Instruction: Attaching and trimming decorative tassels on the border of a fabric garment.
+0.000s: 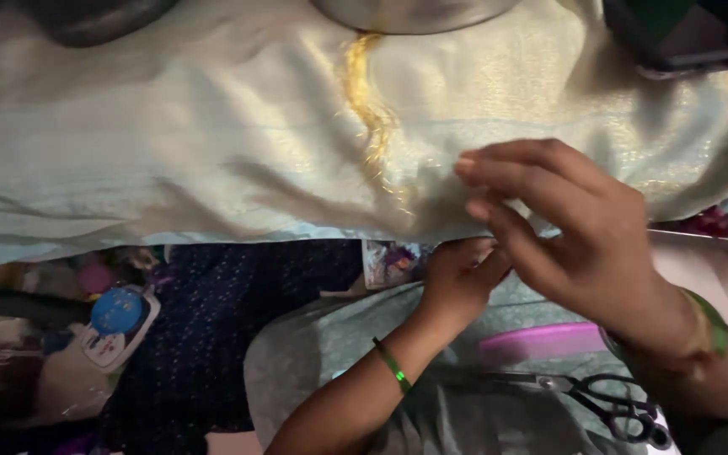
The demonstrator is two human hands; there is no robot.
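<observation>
The right hand (579, 236) lies palm down with fingers bent. The left hand (457, 282) reaches up beneath it, fingers curled tight.

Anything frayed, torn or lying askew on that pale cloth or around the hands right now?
Yes: a strand of loose golden threads runs ragged down the pale shimmery cloth, like a frayed trim. The right hand and left hand pinch the cloth's edge just beside its lower end. The black scissors lie on the lap cloth, nothing spilled.

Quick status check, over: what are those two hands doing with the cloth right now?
Right hand on top of pale cloth, fingers pinching its edge. Left hand gripping from beneath. Scissors lying nearby, nothing in the way.
</observation>
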